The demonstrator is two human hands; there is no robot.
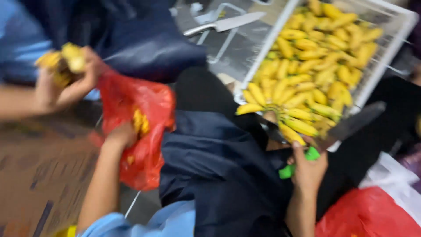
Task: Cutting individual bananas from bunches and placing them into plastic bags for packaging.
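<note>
The left hand (119,137) has its fingers buried in a crumpled red plastic bag (140,127); the right hand (309,169) has fingers wrapped around a green-handled knife (351,125), just below a white wire tray (394,39) of peeled yellow bananas (307,66).

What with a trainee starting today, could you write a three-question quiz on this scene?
1. True or false: the right hand holds the green-handled knife.
2. The left hand is at: A) the red plastic bag; B) a blue bucket; C) a glass jar.
3. What fills the white wire tray?

Key: 1 true. 2 A. 3 small yellow bananas.
</note>
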